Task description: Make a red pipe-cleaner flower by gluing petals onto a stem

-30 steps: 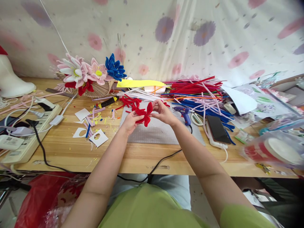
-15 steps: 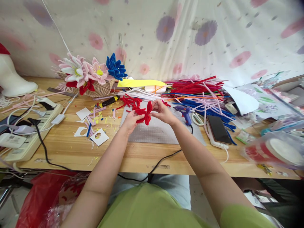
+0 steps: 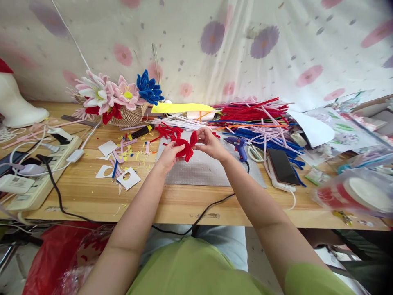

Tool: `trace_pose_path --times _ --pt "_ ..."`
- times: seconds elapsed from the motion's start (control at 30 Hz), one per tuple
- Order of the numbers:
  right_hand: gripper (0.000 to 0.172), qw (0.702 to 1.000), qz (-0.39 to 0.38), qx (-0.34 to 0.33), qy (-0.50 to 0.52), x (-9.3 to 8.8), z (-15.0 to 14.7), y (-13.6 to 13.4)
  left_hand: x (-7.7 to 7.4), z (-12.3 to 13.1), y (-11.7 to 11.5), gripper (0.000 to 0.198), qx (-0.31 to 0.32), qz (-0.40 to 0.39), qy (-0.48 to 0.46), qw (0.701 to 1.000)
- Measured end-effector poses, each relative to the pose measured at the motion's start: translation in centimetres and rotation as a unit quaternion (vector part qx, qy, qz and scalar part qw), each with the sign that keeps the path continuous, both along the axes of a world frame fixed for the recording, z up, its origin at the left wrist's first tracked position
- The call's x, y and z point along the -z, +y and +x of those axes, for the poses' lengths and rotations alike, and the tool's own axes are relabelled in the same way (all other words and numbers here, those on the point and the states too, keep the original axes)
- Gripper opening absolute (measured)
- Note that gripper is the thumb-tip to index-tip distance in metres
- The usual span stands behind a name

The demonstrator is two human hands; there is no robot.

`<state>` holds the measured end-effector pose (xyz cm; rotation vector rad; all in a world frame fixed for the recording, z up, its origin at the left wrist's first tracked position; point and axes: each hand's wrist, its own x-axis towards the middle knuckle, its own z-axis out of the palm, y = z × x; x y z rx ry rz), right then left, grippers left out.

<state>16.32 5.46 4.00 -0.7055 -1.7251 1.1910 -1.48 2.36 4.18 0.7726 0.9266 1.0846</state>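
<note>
A fuzzy red pipe-cleaner flower is held up over the grey cutting mat. My left hand pinches its left side between thumb and fingers. On the other side, my right hand has thumb and fingers closed on a petal at the right. More red pipe-cleaner pieces lie just behind my left hand. To the right of my right hand rests a blue glue gun at the mat's edge.
Red pipe cleaners and blue ones pile up at the back, by scissors and a phone. Finished flowers stand back left. Paper scraps and a power strip lie left. A black cord crosses the front edge.
The red flower has turned slightly between my hands, its petals now bunched closer together. My left thumb lies further over it. Both hands stay in nearly the same place.
</note>
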Motion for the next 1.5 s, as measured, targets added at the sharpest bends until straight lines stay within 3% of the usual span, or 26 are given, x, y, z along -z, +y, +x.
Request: trace_pose_path --times 0.53,0.83,1.07,1.5 --pt "0.042 0.999 0.018 -0.004 -0.050 0.0 -0.4 0.3 0.9 0.2 0.3 0.034 -0.045 -0.019 -0.029 0.998" --pt "0.043 0.999 0.020 0.013 -0.042 0.1 -0.7 0.4 0.3 -0.2 0.1 0.019 -0.015 -0.023 -0.045 0.999" --pt "0.040 0.998 0.020 -0.006 -0.054 0.5 -1.0 0.7 1.0 -0.6 0.3 0.033 -0.046 -0.045 -0.020 0.998" --pt "0.040 0.998 0.005 -0.004 -0.059 0.0 -1.2 1.0 0.8 -0.8 0.9 0.014 -0.018 -0.064 -0.030 0.997"
